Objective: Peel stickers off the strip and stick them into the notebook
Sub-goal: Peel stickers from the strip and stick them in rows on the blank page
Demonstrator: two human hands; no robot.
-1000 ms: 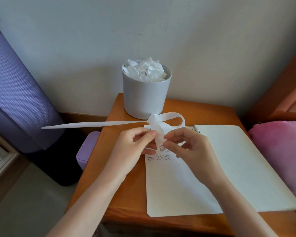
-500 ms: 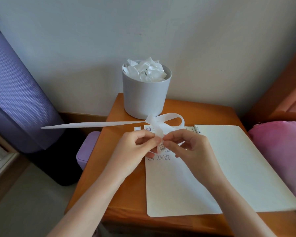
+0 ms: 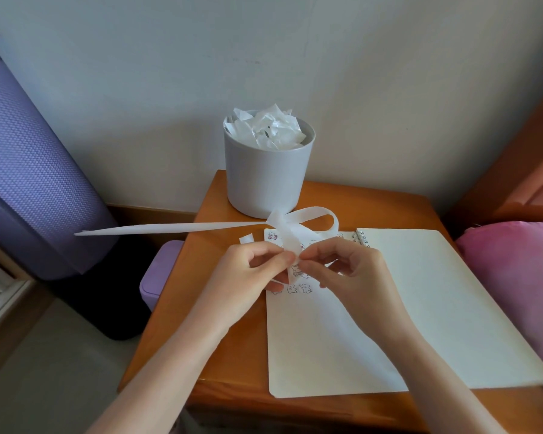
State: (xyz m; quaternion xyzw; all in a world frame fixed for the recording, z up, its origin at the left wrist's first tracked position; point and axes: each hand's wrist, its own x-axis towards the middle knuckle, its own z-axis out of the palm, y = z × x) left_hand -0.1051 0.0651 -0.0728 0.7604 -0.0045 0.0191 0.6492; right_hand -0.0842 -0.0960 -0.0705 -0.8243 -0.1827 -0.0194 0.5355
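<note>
Two hands meet above the far left corner of the open notebook (image 3: 326,339). The left hand (image 3: 248,274) and the right hand (image 3: 351,270) each pinch the white strip (image 3: 170,228) between thumb and forefinger. Their fingertips almost touch, and the remaining fingers are loosely curled. The pinched section of strip hangs between the two grips, just above the notebook's left page, and a small printed figure shows on it below the fingertips. From the grip the strip rises and curls into a loop over the notebook's far edge. It then runs as a long tail out to the left of the notebook, past the edge of the table (image 3: 389,208). Stickers (image 3: 305,288) lie in rows on the notebook's left page, beneath the hands and just nearer than them. A short white scrap (image 3: 246,238) lies just left of the notebook's far corner. A grey tub (image 3: 264,183) filled with crumpled white paper stands beyond the notebook.
</note>
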